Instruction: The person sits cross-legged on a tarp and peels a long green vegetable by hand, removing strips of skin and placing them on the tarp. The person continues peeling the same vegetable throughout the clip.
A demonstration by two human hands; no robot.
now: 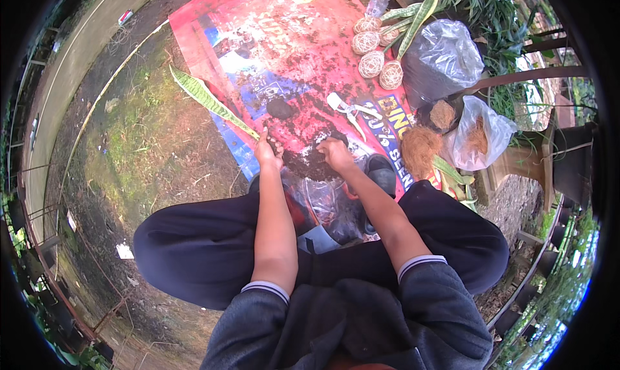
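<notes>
Between the thumb and fingers of my left hand [269, 149] is the lower end of a snake plant leaf [208, 100], which slants away to the upper left. My right hand [335, 154] is at a heap of dark soil [307, 169] in front of me, its fingers curled down against the soil. Whether those fingers pinch anything is hidden. The soil lies over clear plastic sheeting [317, 195]. Just beyond my hands sit a dark lump of soil [280, 108] and a pair of white-handled pruning shears [346, 108].
A soil-strewn red printed banner [310, 40] covers the ground. Several string-wrapped balls [370, 63], some with snake plant leaves, stand at the upper right beside a plastic bottle [379, 0]. Further right are a clear bag of soil [443, 55], coconut fibre [420, 149] and another plastic bag [479, 137].
</notes>
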